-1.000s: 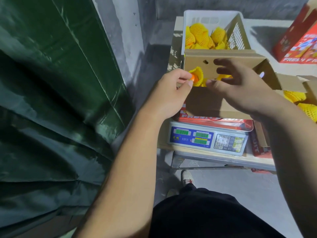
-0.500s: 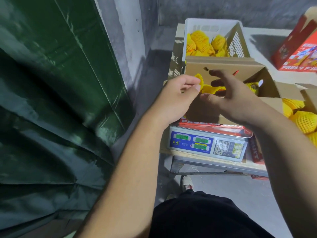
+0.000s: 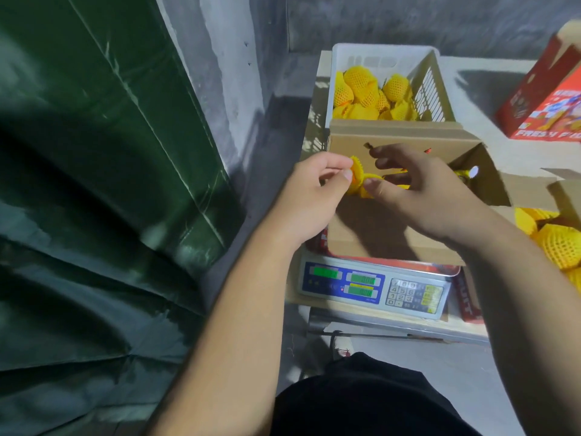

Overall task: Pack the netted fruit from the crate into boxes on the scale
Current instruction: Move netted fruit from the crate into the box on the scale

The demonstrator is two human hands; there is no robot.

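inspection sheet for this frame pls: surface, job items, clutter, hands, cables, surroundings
surface: pale table, bare at the far right.
job's things: white crate holds yellow-netted fruit; open cardboard box sits on the scale; one netted fruit held over the box.
clutter: red printed carton at far right; second open box of netted fruit at right edge.
grippers: left hand pinches the held fruit's net; right hand grips the same fruit.
cables: nothing seen.
surroundings: dark green tarp at left, grey wall behind, concrete floor below.
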